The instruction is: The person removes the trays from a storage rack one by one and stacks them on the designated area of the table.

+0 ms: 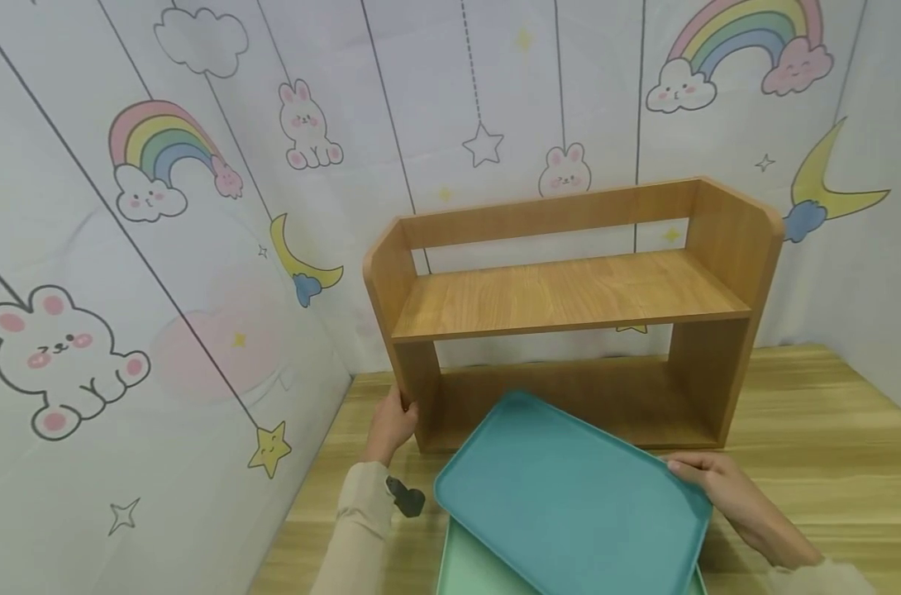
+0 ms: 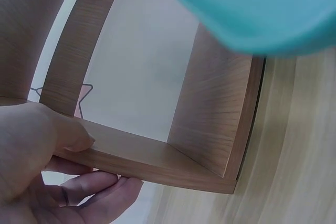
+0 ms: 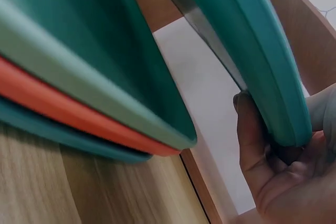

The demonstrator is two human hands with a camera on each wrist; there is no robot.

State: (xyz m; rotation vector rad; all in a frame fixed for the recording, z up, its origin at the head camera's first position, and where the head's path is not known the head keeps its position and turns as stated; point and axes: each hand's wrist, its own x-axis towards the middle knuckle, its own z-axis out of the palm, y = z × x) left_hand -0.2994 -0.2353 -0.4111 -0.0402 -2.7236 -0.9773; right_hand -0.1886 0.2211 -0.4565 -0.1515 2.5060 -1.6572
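Observation:
A two-tier wooden shelf (image 1: 569, 291) stands upright against the back wall. My left hand (image 1: 391, 426) grips the front edge of its left side panel (image 2: 152, 167), thumb on the inner face and fingers outside. In my right hand (image 1: 733, 496) is a teal tray (image 1: 577, 496), pinched at its right end with the thumb on top. The tray is tilted in front of the shelf's lower tier. Beneath it lies a stack with a light green tray (image 1: 473, 562) on top, an orange tray (image 3: 79, 107) below that and another teal tray (image 3: 79, 144) at the bottom.
The wood-grain table (image 1: 830, 430) extends to the right of the shelf. Cloth walls (image 1: 123, 347) printed with rabbits, stars and rainbows enclose the left, back and right. A small black device (image 1: 406, 497) sits at my left wrist.

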